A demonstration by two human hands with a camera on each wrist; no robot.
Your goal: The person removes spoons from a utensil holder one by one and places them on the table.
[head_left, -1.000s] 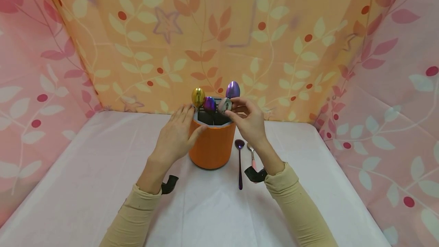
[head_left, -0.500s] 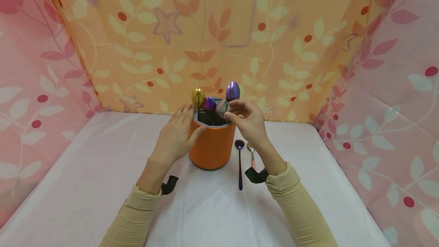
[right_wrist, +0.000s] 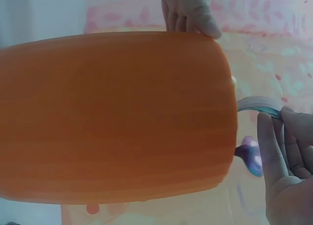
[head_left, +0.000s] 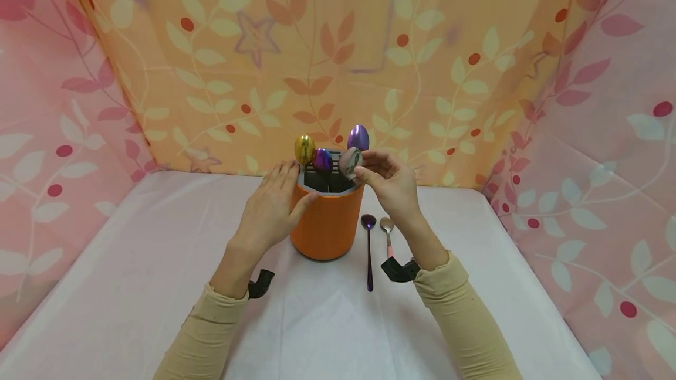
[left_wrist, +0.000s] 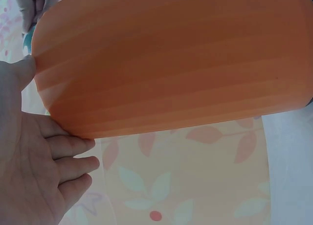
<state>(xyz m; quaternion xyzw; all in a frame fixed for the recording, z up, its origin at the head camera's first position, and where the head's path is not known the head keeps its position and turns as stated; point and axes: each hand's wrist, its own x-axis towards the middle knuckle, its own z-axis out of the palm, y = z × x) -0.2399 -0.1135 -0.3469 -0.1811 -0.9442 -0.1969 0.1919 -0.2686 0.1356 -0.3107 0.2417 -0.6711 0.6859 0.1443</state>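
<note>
An orange utensil holder with a grey divided inside stands upright on the table. My left hand rests against its left side with straight fingers, the thumb near the front rim. At the right of the rim, my right hand pinches the bowl of a silver spoon between thumb and fingers; its handle is hidden in the holder. A gold spoon, a purple-blue spoon and a lilac spoon also stick up out of the holder. In the right wrist view the pinched bowl shows edge-on.
To the right of the holder, a dark purple long-handled spoon and a spoon with a pink handle lie on the white table cloth. Patterned fabric walls enclose the back and both sides.
The right hand has shifted slightly right with the silver spoon, whose bowl has turned and leans more to the right. My left hand and the holder have stayed in place.
</note>
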